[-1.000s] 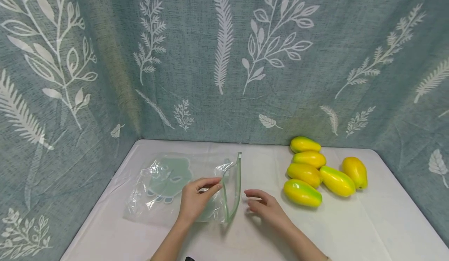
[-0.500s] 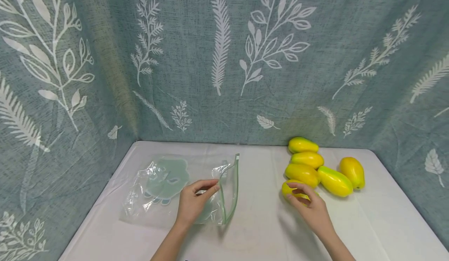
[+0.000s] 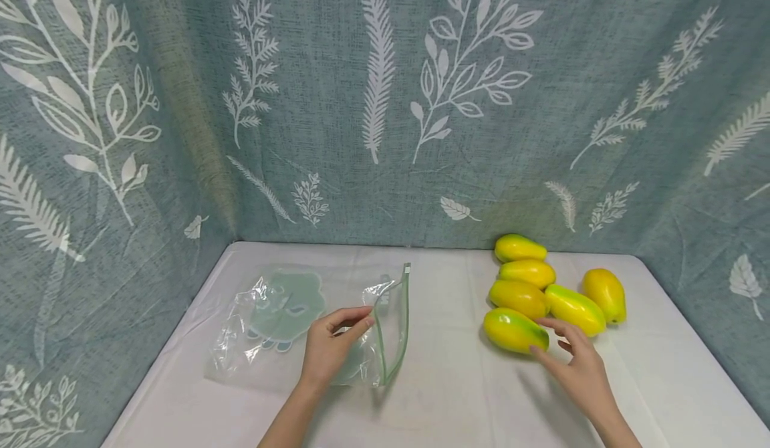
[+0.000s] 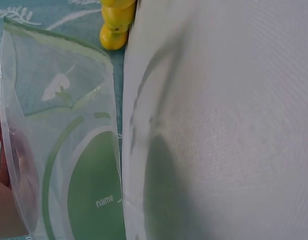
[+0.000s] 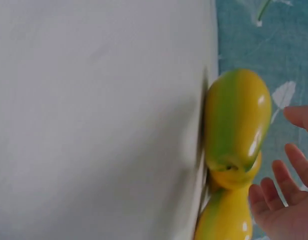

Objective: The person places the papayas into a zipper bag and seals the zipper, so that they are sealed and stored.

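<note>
My left hand [image 3: 337, 341] pinches the near rim of a clear zip bag [image 3: 283, 361] between thumb and fingers. The bag lies on its side, its green-edged mouth [image 3: 404, 327] gaping to the right; "name" is printed on a green patch [image 4: 93, 190] in the left wrist view. At the right end of the nearest yellow-green papaya [image 3: 511, 331] is my right hand [image 3: 580, 364], thumb and fingers spread apart. From the right wrist view, those fingers [image 5: 284, 182] appear beside the papaya [image 5: 236, 120] with nothing in their grasp; contact is hard to tell.
Several more papayas [image 3: 520, 297] lie clustered behind and right of the nearest one, toward the back right of the white-covered table [image 3: 445, 394]. A teal leaf-patterned curtain [image 3: 337, 100] encloses the back and sides.
My right hand has moved right from beside the bag's mouth, passing over the nearest papaya to its right end. The left hand keeps its pinch on the bag's rim.
</note>
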Demonstrator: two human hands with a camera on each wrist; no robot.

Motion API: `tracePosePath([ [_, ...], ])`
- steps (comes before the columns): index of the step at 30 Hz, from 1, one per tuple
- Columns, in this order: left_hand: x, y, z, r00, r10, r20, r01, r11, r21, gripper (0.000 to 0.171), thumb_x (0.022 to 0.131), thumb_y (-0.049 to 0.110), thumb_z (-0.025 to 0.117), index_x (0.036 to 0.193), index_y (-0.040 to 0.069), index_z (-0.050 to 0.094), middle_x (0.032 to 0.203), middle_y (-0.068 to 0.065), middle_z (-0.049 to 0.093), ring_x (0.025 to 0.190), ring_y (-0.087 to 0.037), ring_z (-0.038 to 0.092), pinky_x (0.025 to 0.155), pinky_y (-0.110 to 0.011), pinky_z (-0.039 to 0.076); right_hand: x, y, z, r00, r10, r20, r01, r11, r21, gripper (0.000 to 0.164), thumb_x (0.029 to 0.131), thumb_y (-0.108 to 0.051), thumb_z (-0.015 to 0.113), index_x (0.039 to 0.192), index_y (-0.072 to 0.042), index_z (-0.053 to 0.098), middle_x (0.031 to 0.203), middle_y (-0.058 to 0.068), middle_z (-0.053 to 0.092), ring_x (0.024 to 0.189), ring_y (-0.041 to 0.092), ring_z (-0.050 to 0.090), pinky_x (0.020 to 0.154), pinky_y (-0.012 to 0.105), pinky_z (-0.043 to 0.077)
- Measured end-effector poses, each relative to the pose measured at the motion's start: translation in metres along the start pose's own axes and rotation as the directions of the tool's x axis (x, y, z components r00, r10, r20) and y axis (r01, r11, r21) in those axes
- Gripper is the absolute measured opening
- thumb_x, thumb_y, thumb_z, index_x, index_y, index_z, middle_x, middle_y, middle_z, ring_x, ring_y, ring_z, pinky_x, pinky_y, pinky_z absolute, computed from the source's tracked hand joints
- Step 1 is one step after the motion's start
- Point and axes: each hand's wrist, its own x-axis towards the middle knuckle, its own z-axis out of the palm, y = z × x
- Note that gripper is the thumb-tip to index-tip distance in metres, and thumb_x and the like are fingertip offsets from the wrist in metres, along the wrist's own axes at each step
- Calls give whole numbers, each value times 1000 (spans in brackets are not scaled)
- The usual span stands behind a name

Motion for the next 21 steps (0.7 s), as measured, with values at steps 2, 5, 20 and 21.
tracePosePath([
  [2,0,0,0,1000,-3,5,3,1000,-7,20,81,11,79,100,5,76,99,-6,73,87,-8,65,73,-21,53,1,3,-1,999,44,31,-44,999,8,54,89,-27,74,133,-5,52,133,18,48,122,38,43,99,56,41],
  [5,0,1,-1,1000,-9,12,9,1000,-21,20,81,11,79,100,5,76,99,-6,73,88,-9,66,74,-21,53,3,8,-2,991,105,78,-107,994,25,59,88,-24,75,137,-3,48,137,20,43,123,39,41,100,56,41],
  [20,-1,-1,0,1000,-18,19,19,999,-27,20,81,11,79,100,6,76,98,-6,73,87,-9,66,76,-21,53,9,23,3,971,156,182,-174,981,88,76,86,-29,76,143,-1,37,145,21,35,125,39,41,103,55,40],
  [21,-1,-1,0,1000,-15,21,16,1000,-27,19,81,11,79,100,5,76,98,-6,73,87,-9,66,76,-21,53,9,24,3,970,157,186,-176,980,91,76,86,-30,77,144,-1,36,145,21,35,124,39,42,103,54,40],
])
